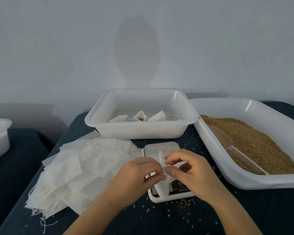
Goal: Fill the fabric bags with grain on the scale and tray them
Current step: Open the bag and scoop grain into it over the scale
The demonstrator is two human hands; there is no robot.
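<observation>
Over the scale (161,168) at the near middle of the bench (244,209), you pinch one fabric bag (163,182) with both hands: your left hand (143,173) nips its left edge, your right hand (185,170) pulls at the top, seemingly opening the mouth. I cannot tell if it holds any grain yet. A few filled bags (140,118) already sit in the far tray (141,131). A big heap of empty bags (71,172) lies at your left, so most of the work remains. The grain (255,141) and scoop (227,143) wait in the right tray (215,160)
</observation>
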